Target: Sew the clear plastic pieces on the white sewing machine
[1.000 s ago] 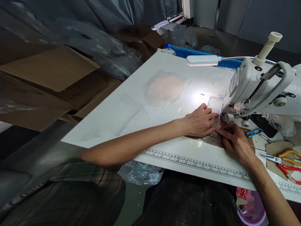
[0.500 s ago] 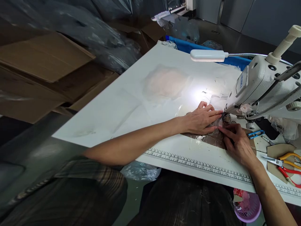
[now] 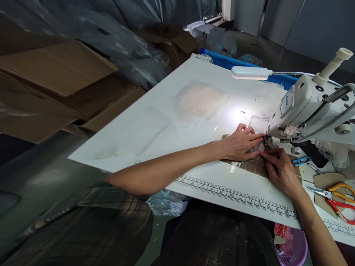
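My left hand (image 3: 241, 145) lies flat at the sewing machine (image 3: 301, 99), fingers stretched toward the needle area and pressing on a thin sheer fabric (image 3: 257, 121). Part of this pale fabric shows beyond the fingers; the rest is under the hand. Just right of it, my right hand (image 3: 281, 170) has thumb and index finger pinched together at the near edge of the fabric, in front of the presser foot. The needle itself is too small to make out. Beneath both hands is a brown, shiny plate (image 3: 249, 166) on the machine bed.
A white table (image 3: 155, 136) carries a printed ruler (image 3: 235, 197) along its front edge. Blue thread snips (image 3: 302, 160), yellow-handled scissors (image 3: 324, 191) and a red-handled tool (image 3: 340, 210) lie at the right. A lamp (image 3: 251, 72) shines from above. Cardboard boxes (image 3: 55, 70) stand left.
The whole view has shifted slightly, so the table and machine appear a little lower and to the right. Both hands keep nearly the same place at the needle area.
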Motion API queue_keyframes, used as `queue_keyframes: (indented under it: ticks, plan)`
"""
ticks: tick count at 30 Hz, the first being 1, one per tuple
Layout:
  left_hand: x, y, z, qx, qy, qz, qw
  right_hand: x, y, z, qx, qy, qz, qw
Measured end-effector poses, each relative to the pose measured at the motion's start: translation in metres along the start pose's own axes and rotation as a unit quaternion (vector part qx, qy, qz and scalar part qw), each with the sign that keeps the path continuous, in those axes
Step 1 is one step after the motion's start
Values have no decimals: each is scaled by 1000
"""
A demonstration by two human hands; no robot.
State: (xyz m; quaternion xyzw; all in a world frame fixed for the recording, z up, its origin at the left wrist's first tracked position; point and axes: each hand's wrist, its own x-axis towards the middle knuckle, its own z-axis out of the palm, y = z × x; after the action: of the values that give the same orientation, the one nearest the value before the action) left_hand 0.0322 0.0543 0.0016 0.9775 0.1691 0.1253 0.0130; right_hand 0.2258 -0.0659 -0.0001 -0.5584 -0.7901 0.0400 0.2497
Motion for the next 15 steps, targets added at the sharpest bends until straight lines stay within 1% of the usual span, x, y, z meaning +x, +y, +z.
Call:
queue_keyframes:
  ticks: [5,7,9,13,15]
  plan:
    - [-2,2,0,-13,-7,-10,1000,-2,3,3,16,5,23,1000]
    - [-4,0,-2,-19,1,-4,1000,-2,4,3,27,3,29,999]
    - [-6,-3,-6,-29,22,18,999,-2,4,4,35,1,38,999]
    - [-8,-8,-13,-70,85,90,990,-2,3,5,40,-2,55,998]
    - [-8,-9,-14,-88,93,125,984,-2,3,6,43,0,59,997]
